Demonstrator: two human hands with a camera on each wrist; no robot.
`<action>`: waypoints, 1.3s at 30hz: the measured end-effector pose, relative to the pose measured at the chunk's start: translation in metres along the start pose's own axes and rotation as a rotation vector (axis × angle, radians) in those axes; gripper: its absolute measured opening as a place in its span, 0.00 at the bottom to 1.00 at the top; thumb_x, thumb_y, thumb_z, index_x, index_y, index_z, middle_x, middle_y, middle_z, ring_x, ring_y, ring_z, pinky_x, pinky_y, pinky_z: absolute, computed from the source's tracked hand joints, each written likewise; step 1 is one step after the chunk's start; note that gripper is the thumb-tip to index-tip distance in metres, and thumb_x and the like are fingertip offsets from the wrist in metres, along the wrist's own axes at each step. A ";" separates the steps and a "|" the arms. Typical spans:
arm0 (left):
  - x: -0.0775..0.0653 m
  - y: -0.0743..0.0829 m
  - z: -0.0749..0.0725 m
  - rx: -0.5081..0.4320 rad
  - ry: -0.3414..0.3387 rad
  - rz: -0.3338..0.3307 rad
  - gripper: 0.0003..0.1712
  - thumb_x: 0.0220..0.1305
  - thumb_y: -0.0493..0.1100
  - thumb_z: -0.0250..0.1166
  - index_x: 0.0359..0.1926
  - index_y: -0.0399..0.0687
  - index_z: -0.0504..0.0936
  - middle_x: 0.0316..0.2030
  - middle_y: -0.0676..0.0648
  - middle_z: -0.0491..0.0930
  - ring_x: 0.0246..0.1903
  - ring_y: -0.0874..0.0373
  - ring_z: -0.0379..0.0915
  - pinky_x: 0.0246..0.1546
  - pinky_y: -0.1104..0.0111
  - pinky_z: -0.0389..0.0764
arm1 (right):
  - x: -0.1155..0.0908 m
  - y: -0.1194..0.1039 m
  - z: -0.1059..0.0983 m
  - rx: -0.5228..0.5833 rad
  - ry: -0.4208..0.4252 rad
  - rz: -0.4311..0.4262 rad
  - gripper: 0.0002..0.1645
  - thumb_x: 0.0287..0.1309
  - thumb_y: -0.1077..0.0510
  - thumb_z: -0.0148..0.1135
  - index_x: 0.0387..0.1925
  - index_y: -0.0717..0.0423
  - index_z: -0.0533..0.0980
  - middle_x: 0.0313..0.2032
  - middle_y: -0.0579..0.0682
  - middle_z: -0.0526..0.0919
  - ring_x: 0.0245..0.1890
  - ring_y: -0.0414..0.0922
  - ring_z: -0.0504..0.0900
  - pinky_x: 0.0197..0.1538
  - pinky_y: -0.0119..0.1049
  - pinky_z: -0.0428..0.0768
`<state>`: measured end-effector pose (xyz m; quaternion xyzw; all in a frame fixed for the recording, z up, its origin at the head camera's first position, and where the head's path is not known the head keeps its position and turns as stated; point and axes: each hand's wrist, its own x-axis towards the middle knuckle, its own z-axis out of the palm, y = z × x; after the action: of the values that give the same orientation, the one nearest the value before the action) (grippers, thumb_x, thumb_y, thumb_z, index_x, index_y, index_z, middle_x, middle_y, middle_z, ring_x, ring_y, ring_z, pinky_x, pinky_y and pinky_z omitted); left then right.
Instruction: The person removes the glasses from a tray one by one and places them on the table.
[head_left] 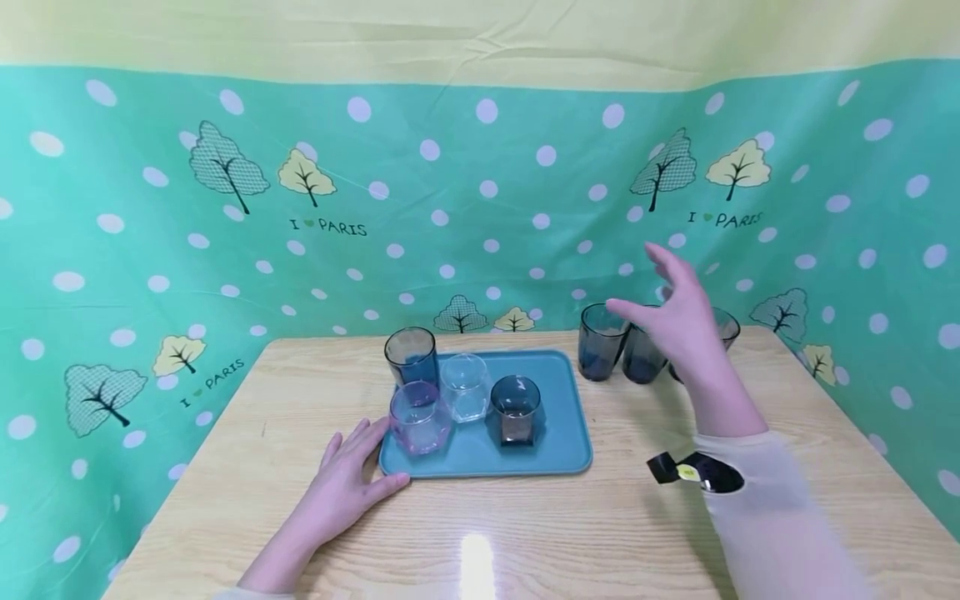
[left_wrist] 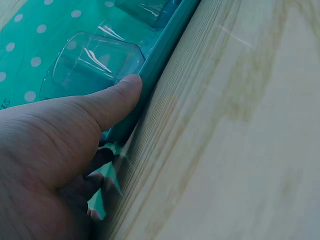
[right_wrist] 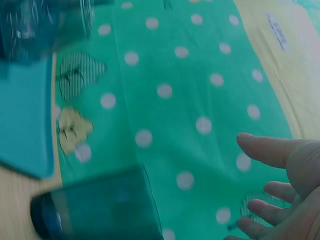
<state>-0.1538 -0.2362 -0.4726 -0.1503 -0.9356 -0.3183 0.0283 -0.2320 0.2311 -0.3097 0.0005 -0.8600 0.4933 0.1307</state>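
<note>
A blue tray (head_left: 555, 417) carries a tall smoky-blue glass (head_left: 412, 357), a clear tumbler (head_left: 467, 387), a purple-tinted tumbler (head_left: 420, 419) and a dark grey tumbler (head_left: 516, 411). My left hand (head_left: 345, 471) rests at the tray's front left corner, its thumb along the front edge and its fingers by the left side. In the left wrist view that thumb (left_wrist: 117, 100) touches the tray rim. My right hand (head_left: 675, 321) is raised over tall dark glasses right of the tray, thumb and fingers spread, holding nothing. Nearest the tray is one tall glass (head_left: 600, 346).
Beside that glass stands a second tall dark glass (head_left: 642, 354). A third tall glass (head_left: 726, 325) is partly hidden behind my right hand and wrist. A green dotted curtain (head_left: 465, 208) hangs behind the wooden table (head_left: 570, 533).
</note>
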 end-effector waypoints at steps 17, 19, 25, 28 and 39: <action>-0.001 0.001 0.001 -0.013 -0.006 -0.014 0.55 0.68 0.59 0.80 0.83 0.36 0.67 0.78 0.34 0.71 0.82 0.29 0.53 0.80 0.28 0.38 | 0.001 -0.040 0.096 0.209 -0.276 -0.129 0.61 0.62 0.51 0.85 0.88 0.39 0.59 0.83 0.48 0.64 0.82 0.54 0.63 0.83 0.55 0.64; -0.001 0.001 0.001 -0.013 -0.006 -0.016 0.55 0.67 0.59 0.80 0.83 0.36 0.67 0.78 0.34 0.71 0.82 0.29 0.53 0.80 0.28 0.38 | 0.002 -0.042 0.107 0.241 -0.309 -0.131 0.60 0.62 0.51 0.85 0.88 0.39 0.60 0.83 0.49 0.65 0.82 0.54 0.64 0.82 0.55 0.65; -0.002 0.002 0.000 -0.005 -0.008 -0.021 0.55 0.67 0.61 0.80 0.83 0.37 0.67 0.78 0.35 0.71 0.82 0.30 0.53 0.80 0.27 0.38 | 0.006 -0.050 0.136 0.285 -0.391 -0.189 0.60 0.62 0.53 0.85 0.87 0.43 0.61 0.82 0.50 0.67 0.81 0.51 0.66 0.82 0.51 0.65; -0.002 0.002 0.000 -0.005 -0.008 -0.023 0.55 0.67 0.61 0.80 0.83 0.37 0.67 0.78 0.35 0.71 0.82 0.30 0.53 0.80 0.28 0.38 | 0.008 -0.053 0.149 0.265 -0.418 -0.206 0.59 0.62 0.51 0.85 0.87 0.42 0.61 0.81 0.49 0.67 0.80 0.50 0.66 0.82 0.51 0.67; -0.001 0.002 0.000 -0.016 -0.005 -0.009 0.55 0.67 0.60 0.80 0.83 0.37 0.67 0.78 0.35 0.72 0.82 0.29 0.54 0.79 0.27 0.38 | 0.012 -0.058 0.186 0.186 -0.521 -0.229 0.58 0.63 0.50 0.84 0.87 0.44 0.61 0.80 0.49 0.69 0.81 0.54 0.66 0.76 0.56 0.74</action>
<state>-0.1522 -0.2353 -0.4720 -0.1471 -0.9338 -0.3253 0.0236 -0.2776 0.0451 -0.3467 0.2359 -0.8100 0.5353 -0.0402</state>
